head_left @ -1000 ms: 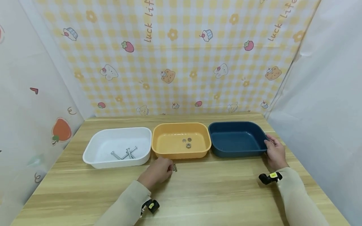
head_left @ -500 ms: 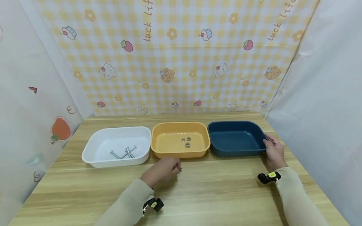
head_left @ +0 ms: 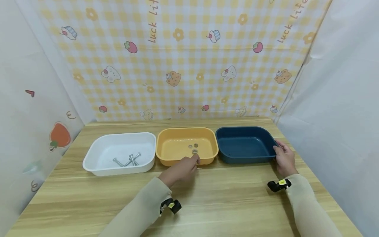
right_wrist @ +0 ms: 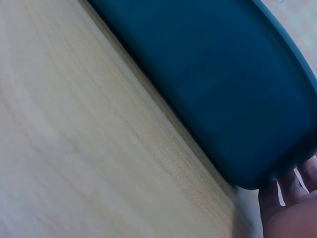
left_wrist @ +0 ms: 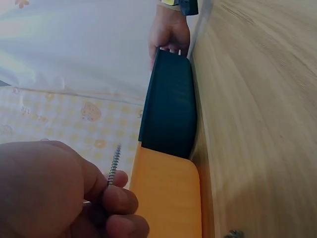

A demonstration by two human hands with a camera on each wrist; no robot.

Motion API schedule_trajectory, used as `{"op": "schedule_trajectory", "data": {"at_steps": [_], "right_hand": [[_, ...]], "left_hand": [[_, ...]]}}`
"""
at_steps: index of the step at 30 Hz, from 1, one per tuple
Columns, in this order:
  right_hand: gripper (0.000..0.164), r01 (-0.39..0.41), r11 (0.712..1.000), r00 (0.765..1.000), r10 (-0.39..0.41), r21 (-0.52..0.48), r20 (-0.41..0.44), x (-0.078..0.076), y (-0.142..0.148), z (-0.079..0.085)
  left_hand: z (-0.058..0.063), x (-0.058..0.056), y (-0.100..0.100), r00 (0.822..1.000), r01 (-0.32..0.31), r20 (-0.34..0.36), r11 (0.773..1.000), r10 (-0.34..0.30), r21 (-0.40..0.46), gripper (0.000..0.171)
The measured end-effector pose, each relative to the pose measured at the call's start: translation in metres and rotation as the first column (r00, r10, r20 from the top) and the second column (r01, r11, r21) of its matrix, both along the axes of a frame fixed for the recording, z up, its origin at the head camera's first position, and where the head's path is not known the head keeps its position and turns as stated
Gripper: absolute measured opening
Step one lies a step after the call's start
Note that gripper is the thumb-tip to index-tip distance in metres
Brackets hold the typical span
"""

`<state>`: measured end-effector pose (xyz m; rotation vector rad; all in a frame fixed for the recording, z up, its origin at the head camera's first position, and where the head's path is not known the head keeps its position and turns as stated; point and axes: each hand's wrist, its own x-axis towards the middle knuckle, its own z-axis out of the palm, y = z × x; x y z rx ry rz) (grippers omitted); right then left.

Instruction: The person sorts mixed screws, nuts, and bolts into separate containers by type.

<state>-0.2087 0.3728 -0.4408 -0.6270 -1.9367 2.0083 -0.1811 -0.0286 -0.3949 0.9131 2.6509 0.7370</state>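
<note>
My left hand is just in front of the yellow tray, pinching a small threaded screw between thumb and fingers, its pointed end sticking out. With my right hand I hold the right end of the dark blue tray; in the right wrist view its fingers lie against the tray's end. Several metal nuts lie in the yellow tray. A thin speck sits in the blue tray, too small to identify.
At the left, a white tray holds several long bolts. The three trays stand in a row on the wooden table. A small metal piece shows at the left wrist view's bottom edge. Cloth walls stand behind and at both sides.
The left hand has picked up a screw from the tabletop and moved right and slightly up, toward the yellow tray's front. My right hand has stayed on the blue tray.
</note>
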Motion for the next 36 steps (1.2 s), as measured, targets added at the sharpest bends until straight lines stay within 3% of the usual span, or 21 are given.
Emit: {"op": "schedule_trajectory", "data": {"at_steps": [6,9,12,17,20,27,33,36], "right_hand": [[0.052,0.005,1.000,1.000,-0.005,-0.013,0.003,0.000,-0.001,0.001],[0.052,0.007,1.000,1.000,-0.007,-0.017,0.001,0.000,-0.001,0.001],[0.052,0.009,1.000,1.000,-0.009,-0.018,0.001,0.000,-0.002,0.001],[0.052,0.009,1.000,1.000,-0.009,-0.010,-0.006,0.001,-0.003,0.001],[0.052,0.009,1.000,1.000,-0.009,-0.016,-0.015,0.001,-0.003,0.000],[0.053,-0.014,1.000,1.000,0.014,-0.016,-0.005,0.001,-0.002,-0.001],[0.053,-0.020,1.000,1.000,0.020,0.005,-0.018,0.002,-0.001,-0.002],[0.053,-0.026,0.999,1.000,0.026,0.018,-0.012,0.003,0.000,-0.004]], "left_hand": [[0.004,-0.013,0.019,1.000,-0.007,0.019,0.994,0.005,0.107,0.020],[0.006,-0.018,0.029,0.996,-0.063,0.070,0.981,0.051,0.181,0.020],[0.007,-0.020,0.038,0.983,-0.143,0.148,0.954,0.107,0.263,0.015],[0.010,-0.024,0.055,0.966,-0.230,0.191,0.920,0.175,0.319,0.010],[0.011,-0.028,0.066,0.945,-0.290,0.245,0.900,0.216,0.324,0.010],[0.011,-0.036,0.089,0.860,-0.422,0.445,0.836,0.248,0.351,0.006],[0.012,-0.041,0.105,0.842,-0.462,0.475,0.795,0.255,0.392,0.006],[0.011,-0.043,0.113,0.834,-0.474,0.484,0.793,0.265,0.382,0.011]]}}
